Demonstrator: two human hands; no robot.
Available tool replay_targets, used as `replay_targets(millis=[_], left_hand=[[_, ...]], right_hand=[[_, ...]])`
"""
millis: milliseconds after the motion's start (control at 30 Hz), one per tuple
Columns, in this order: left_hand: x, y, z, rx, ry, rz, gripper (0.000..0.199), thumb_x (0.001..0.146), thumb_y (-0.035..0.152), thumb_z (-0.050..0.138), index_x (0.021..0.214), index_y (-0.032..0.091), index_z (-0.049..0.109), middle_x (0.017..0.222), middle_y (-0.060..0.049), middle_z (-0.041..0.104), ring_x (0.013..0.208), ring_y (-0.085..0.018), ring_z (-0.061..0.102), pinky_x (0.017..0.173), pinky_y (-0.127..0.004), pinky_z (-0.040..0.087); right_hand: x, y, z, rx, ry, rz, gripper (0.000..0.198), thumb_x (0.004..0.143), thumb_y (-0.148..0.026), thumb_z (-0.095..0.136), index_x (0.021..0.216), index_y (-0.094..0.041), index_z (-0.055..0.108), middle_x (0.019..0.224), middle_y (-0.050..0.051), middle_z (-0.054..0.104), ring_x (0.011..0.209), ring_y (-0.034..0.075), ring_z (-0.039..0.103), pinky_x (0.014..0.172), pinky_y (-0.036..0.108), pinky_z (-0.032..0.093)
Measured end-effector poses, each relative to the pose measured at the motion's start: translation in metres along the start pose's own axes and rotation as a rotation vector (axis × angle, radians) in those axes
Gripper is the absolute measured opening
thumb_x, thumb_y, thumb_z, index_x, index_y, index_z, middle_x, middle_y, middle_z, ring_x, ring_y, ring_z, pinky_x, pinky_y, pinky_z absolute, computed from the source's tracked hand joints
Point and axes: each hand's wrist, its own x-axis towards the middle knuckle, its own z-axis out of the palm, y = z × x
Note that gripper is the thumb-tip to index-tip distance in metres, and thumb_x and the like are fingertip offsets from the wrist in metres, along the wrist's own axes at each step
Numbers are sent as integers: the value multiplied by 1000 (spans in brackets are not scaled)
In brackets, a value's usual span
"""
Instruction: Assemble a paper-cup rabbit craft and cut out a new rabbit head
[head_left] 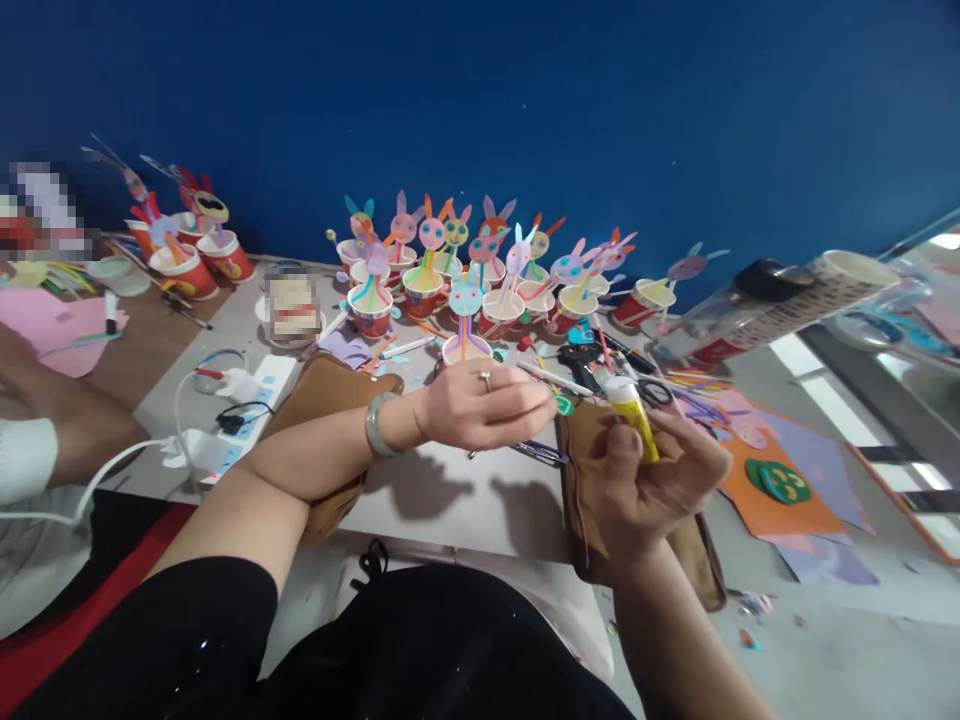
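Observation:
My left hand (491, 405), with a ring and a bangle, is closed over the middle of the table, thumb and fingers pressed together. A small green piece (565, 405) shows right at its fingertips; whether it is pinched or lies behind them I cannot tell. To the right, my right hand (652, 480) is closed around a yellow glue stick (636, 418) with a white top, held upright and slightly tilted. Just behind my left hand stands a paper cup (466, 350) with a light-blue paper rabbit (466, 295) on it. The two hands are apart.
Several red paper cups (425, 303) with paper rabbits line the blue wall. Scissors (655, 392) and pens lie behind my right hand. Brown fabric (675, 560) drapes the table edge. A power strip (255, 410) and another person's arm (97, 430) are left; orange paper (795, 515) is right.

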Motion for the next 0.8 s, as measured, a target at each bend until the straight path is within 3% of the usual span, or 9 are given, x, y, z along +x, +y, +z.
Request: replay_targets(millis=[67,133,367,467,600,733,800], left_hand=[[1,6,-1,-40,-67,11,16,94,29,61,93,29,77,86,-5,74,87,-19,70,77,-33,56],[2,10,-2,-87,-76,2,13,92,29,64,90,30,77,82,-4,72,81,-19,69,72,-32,55],[4,13,0,-84,-159,-22,16,92,31,62,88,29,77,78,-4,70,78,-19,67,69,-33,53],[3,13,8,-115,-49,-40,14,91,33,63,89,26,75,79,-4,70,79,-18,66,73,-32,53],[6,12,24,-369,181,-210,13,88,30,63,82,19,67,78,-4,67,75,-13,62,70,-26,52],[10,7,32,-733,95,-469,7,81,23,61,80,17,59,71,0,61,60,-8,54,56,-20,44],[10,6,32,-766,46,-505,6,80,22,61,80,16,59,70,1,61,60,-7,54,57,-20,44]], right_hand=[[1,-5,3,16,87,-54,27,98,-29,66,122,-27,52,107,5,66,71,15,66,59,31,55],[4,-12,6,74,85,-66,21,99,-26,65,117,-26,54,96,2,66,62,11,61,53,26,50],[6,-27,5,120,108,-1,19,98,-27,66,116,-27,59,95,1,65,63,12,63,49,25,48],[7,-29,4,143,95,43,17,100,-27,63,116,-28,66,94,3,66,62,12,60,49,26,46],[11,-29,1,160,9,43,24,102,-23,58,118,-30,75,92,3,64,60,11,55,53,28,46],[15,-28,-1,67,-47,-1,23,99,-21,63,115,-29,77,96,3,67,75,14,62,68,32,51],[17,-27,-1,-19,-90,-16,15,95,-23,69,106,-27,78,97,4,68,87,18,64,78,36,52]])
